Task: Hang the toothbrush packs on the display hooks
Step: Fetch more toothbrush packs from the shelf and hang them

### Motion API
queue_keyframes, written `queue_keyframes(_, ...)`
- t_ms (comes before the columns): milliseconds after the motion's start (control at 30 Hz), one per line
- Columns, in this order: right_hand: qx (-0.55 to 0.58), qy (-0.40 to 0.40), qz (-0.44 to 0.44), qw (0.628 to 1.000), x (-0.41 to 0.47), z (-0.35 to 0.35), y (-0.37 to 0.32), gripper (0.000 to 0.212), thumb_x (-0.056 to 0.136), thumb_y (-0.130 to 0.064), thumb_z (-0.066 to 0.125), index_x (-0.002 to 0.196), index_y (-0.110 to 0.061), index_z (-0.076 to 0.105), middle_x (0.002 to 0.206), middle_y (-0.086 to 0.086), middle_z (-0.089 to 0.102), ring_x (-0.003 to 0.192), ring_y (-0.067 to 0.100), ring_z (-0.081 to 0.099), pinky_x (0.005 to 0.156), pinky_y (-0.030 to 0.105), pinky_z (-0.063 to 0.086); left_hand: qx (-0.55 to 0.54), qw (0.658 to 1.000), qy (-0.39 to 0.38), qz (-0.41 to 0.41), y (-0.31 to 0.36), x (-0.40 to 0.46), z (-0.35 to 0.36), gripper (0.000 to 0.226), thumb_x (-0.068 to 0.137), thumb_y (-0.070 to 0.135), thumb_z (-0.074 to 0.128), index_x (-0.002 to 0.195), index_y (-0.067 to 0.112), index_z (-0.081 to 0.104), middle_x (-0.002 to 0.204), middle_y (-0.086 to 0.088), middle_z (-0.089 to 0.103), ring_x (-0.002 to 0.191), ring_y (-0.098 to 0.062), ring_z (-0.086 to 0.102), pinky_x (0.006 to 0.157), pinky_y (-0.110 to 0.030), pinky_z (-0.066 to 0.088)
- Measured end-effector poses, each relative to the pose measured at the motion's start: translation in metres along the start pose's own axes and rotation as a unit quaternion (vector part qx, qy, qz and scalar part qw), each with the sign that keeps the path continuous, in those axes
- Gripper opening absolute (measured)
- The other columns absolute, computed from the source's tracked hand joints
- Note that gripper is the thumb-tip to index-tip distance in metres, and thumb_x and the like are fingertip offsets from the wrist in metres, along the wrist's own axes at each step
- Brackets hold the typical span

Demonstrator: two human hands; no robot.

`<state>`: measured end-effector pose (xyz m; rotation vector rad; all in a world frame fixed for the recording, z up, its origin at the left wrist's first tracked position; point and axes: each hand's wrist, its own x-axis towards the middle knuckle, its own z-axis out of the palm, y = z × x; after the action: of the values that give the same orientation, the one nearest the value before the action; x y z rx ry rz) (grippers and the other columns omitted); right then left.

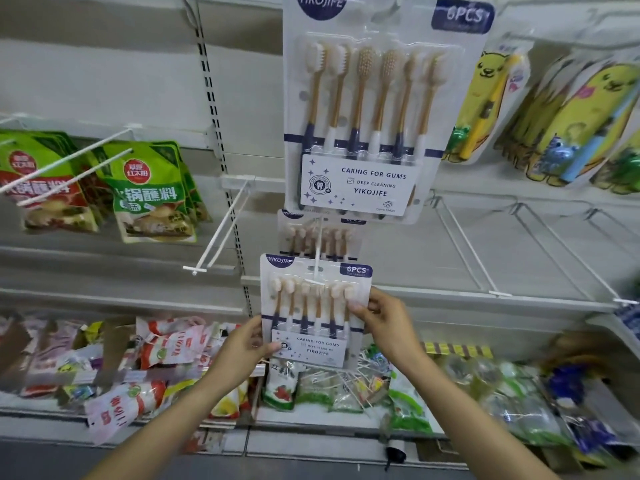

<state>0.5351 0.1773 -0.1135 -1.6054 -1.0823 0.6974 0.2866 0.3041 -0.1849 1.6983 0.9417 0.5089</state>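
A six-brush toothbrush pack (313, 306) with a white card and purple corners sits at the tip of a white display hook (317, 252), the hook passing through its top slot. My left hand (244, 344) grips its lower left edge, thumb on the front. My right hand (381, 317) pinches its right edge. Behind it on the same hook hangs another pack (318, 237), partly hidden. A large identical pack (363, 109) hangs higher, close to the camera.
An empty white hook (221, 233) juts out to the left, more empty hooks (474, 251) to the right. Green sauce pouches (152, 192) hang at left, yellow children's toothbrush packs (568, 123) at upper right. Snack bags (166, 344) fill the shelf below.
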Motion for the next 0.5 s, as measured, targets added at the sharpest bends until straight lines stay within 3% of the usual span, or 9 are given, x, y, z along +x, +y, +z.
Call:
queue_keyframes(167,0.001,0.004,0.003,1.000,0.018,0.004,0.005,0.020,0.095,-0.013,0.066,0.114,-0.018,0.071,0.099,-0.004,0.078,0.092,0.013,0.074,0.076,0.031,0.056,0.007,1.000,0.000,-0.006,0.002,0.015,-0.003,0.038,0.087,0.021,0.076,0.114,0.044,0.062,0.111,0.021,0.072,0.108,-0.013,0.065,0.096,-0.042,0.053)
queue_keyframes(333,-0.020,0.011,-0.007,1.000,0.046,0.000,0.003,0.019,0.095,-0.011,0.066,0.107,-0.025,0.072,0.092,-0.011,0.077,0.087,0.003,0.072,0.068,0.017,0.050,0.012,1.000,0.011,-0.006,0.004,0.041,-0.005,0.042,0.085,0.029,0.077,0.114,0.055,0.059,0.115,0.022,0.069,0.114,-0.010,0.061,0.097,-0.041,0.050)
queue_keyframes(500,-0.089,0.032,-0.001,0.996,0.080,-0.005,0.013,0.007,0.092,-0.019,0.071,0.097,-0.015,0.069,0.079,-0.007,0.072,0.074,0.009,0.068,0.066,0.041,0.057,0.008,1.000,0.025,-0.007,0.008,0.072,-0.001,0.039,0.087,0.019,0.075,0.118,0.038,0.061,0.111,0.016,0.072,0.105,-0.006,0.064,0.085,-0.027,0.050)
